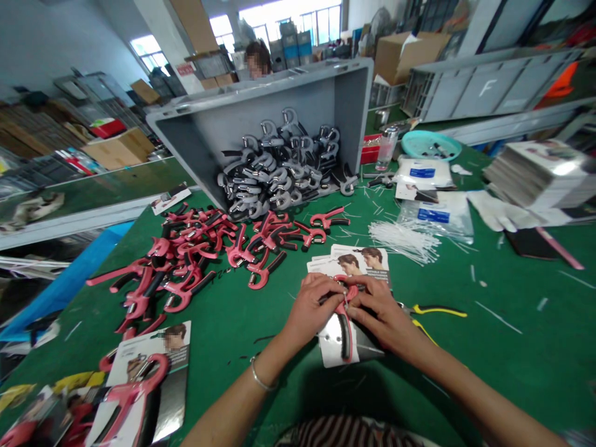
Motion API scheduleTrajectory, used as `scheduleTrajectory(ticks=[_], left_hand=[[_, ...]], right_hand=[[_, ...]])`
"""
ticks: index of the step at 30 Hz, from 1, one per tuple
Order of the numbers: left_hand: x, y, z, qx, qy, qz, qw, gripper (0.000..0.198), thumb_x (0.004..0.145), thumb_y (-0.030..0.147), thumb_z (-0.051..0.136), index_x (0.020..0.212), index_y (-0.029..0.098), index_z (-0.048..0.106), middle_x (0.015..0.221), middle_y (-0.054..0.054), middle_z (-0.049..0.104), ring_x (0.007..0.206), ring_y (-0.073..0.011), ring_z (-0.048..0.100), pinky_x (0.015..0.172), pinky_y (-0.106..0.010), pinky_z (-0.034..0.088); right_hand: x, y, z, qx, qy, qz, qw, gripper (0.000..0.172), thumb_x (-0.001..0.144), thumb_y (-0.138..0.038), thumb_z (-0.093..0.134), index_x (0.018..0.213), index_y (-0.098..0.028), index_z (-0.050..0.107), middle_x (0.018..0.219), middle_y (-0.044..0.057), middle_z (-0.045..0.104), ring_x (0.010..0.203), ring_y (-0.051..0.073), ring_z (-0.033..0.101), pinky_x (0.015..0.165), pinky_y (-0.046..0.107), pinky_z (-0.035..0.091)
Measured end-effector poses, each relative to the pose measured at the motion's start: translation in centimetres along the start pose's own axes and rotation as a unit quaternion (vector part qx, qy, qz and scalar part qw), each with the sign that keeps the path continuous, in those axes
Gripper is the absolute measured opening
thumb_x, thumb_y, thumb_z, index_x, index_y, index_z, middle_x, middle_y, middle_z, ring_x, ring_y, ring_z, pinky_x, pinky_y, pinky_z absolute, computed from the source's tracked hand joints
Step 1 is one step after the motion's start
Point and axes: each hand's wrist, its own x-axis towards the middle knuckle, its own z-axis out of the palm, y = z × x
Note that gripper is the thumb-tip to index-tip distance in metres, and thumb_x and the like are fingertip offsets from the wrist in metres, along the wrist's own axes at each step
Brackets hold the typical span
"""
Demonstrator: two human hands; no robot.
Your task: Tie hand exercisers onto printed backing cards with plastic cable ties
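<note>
A pink and black hand grip (345, 329) lies on a printed card (330, 341) in front of me, on top of other cards. My left hand (316, 304) pinches the upper part of this grip from the left, its fingers bent together. From the right, my right hand (375, 307) presses thumb and fingers at the same spot. A small pale strip seems to show between the fingertips, too small to make out well. Yellow-handled pliers (437, 310) lie just right of my right hand, partly hidden by it.
Pink grips (186, 248) are heaped at left; a tilted grey crate (344, 105) holds grey grips. White cable ties (405, 241), plastic bags (437, 214), a teal plate (431, 146) and stacked cards (540, 174) are at right. Carded grips (177, 385) lie front left. A person's head shows behind the crate.
</note>
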Motion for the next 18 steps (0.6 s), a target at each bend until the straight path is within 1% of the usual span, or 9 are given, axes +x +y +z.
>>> scheduleTrajectory(ticks=[4,8,9,11,14,16,18], left_hand=[[-0.3,-0.1,0.0,0.01,0.004,0.018,1.0,0.01,0.088,0.02,0.065,0.092,0.026,0.073,0.093,-0.003,0.074,0.098,-0.0226,0.06,0.095,-0.04,0.037],[-0.5,0.4,-0.4,0.033,-0.018,0.049,0.998,0.012,0.091,0.021,0.061,0.093,0.024,0.072,0.097,-0.005,0.073,0.101,-0.0235,0.058,0.094,-0.04,0.037],[-0.5,0.5,-0.6,0.031,-0.026,0.048,0.998,0.012,0.091,0.022,0.061,0.093,0.024,0.072,0.097,-0.005,0.072,0.101,-0.0233,0.058,0.094,-0.04,0.037],[-0.3,0.8,-0.9,0.012,-0.032,0.026,0.999,0.012,0.092,0.024,0.061,0.092,0.024,0.072,0.094,-0.004,0.073,0.097,-0.0225,0.059,0.093,-0.038,0.038],[0.4,1.2,-1.3,-0.007,-0.02,-0.017,1.0,0.009,0.089,0.027,0.064,0.085,0.023,0.071,0.087,-0.002,0.072,0.092,-0.0216,0.061,0.09,-0.036,0.039],[0.8,1.6,-1.4,0.002,0.006,-0.024,1.0,0.009,0.088,0.026,0.065,0.082,0.023,0.07,0.086,-0.002,0.072,0.091,-0.0217,0.061,0.089,-0.036,0.039],[1.1,2.1,-1.4,0.022,0.033,-0.02,0.999,0.01,0.089,0.023,0.064,0.08,0.022,0.069,0.086,-0.002,0.072,0.092,-0.0216,0.06,0.089,-0.037,0.04]], right_hand=[[0.0,0.0,0.1,0.006,0.005,0.003,1.0,0.015,0.097,-0.032,0.056,0.095,-0.027,0.069,0.138,0.006,0.052,0.129,0.026,0.044,0.11,0.049,0.032],[0.3,0.2,0.2,0.028,0.016,0.015,0.999,0.016,0.096,-0.032,0.057,0.087,-0.025,0.069,0.133,0.006,0.056,0.126,0.026,0.047,0.107,0.048,0.035],[0.5,0.1,0.2,0.032,0.018,0.017,0.999,0.016,0.096,-0.031,0.057,0.086,-0.025,0.069,0.132,0.006,0.057,0.125,0.026,0.048,0.106,0.047,0.035],[0.6,0.1,0.3,0.034,0.023,0.019,0.999,0.017,0.096,-0.031,0.057,0.085,-0.025,0.068,0.128,0.005,0.058,0.123,0.026,0.049,0.105,0.047,0.035],[0.8,0.0,0.5,0.032,0.03,0.017,0.999,0.014,0.097,-0.029,0.055,0.09,-0.025,0.067,0.127,0.006,0.058,0.122,0.025,0.049,0.106,0.046,0.035],[0.9,0.2,0.6,0.038,0.043,0.016,0.998,0.011,0.097,-0.027,0.054,0.1,-0.025,0.065,0.127,0.007,0.056,0.123,0.024,0.049,0.107,0.046,0.035],[1.1,0.5,0.9,0.04,0.068,0.018,0.997,0.013,0.096,-0.025,0.055,0.106,-0.025,0.062,0.126,0.008,0.056,0.123,0.024,0.049,0.107,0.045,0.035]])
